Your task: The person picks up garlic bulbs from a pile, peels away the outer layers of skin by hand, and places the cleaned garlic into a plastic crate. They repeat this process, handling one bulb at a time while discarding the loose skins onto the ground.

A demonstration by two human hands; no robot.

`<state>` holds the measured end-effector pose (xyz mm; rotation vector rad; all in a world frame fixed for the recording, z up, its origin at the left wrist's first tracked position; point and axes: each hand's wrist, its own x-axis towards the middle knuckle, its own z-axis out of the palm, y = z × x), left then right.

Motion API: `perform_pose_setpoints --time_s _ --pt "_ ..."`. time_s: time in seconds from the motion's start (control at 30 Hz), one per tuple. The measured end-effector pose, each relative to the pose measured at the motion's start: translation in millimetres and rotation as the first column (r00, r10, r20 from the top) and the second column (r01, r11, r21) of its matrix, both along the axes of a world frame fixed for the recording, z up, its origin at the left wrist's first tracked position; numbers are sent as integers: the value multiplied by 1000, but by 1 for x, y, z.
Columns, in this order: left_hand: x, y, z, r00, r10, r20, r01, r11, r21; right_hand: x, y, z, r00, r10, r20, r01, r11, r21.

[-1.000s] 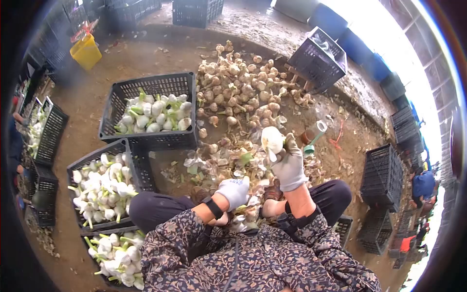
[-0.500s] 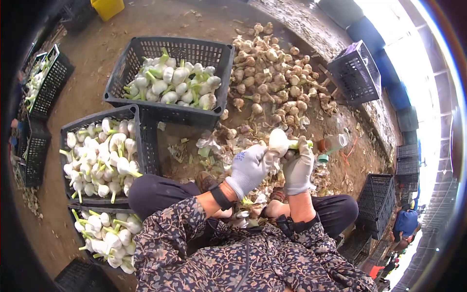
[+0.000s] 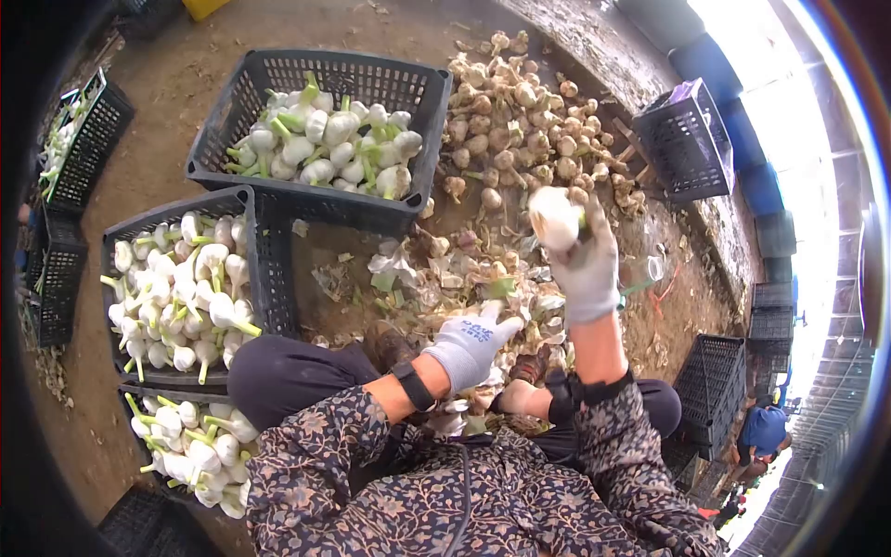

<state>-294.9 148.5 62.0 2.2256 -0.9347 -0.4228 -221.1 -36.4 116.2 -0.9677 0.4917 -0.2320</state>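
Observation:
Raised ahead of my right knee, my right hand (image 3: pixel 590 271) is in a pale glove and closed around a peeled white garlic bulb (image 3: pixel 554 219); the bulb is slightly blurred. A bit of green stem shows beside the fingers. My left hand (image 3: pixel 475 345), gloved as well with blue print on the back, hangs above the litter of garlic skins (image 3: pixel 506 278) between my legs. Its fingers are apart and I see nothing in them. Beyond both hands lies a pile of unpeeled brown garlic (image 3: pixel 520 121) on the ground.
A black crate (image 3: pixel 311 215) of white garlic stands ahead to the left. Two more filled crates, one a black crate (image 3: pixel 176 206), are beside my left knee. On the right are a black crate (image 3: pixel 685 144), a stacked crate (image 3: pixel 710 385) and a person in blue (image 3: pixel 767 432).
My right hand has moved up and away with the garlic bulb, out of my left hand's grasp. The left hand has dropped slightly towards me and its fingers have parted.

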Motion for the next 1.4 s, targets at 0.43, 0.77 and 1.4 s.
perform_pose_setpoints --time_s 0.43,0.77,1.4 --pt "7 -12 -9 908 -261 -327 330 928 174 130 -83 -162 898 68 -436 -439 242 -866" --pt "28 -13 -16 978 -13 -208 64 969 237 118 -52 -241 624 -135 -770 -781 -126 -611" --pt "26 2 31 645 -117 -755 -597 539 -594 -115 16 49 882 397 -253 -460 844 -278"
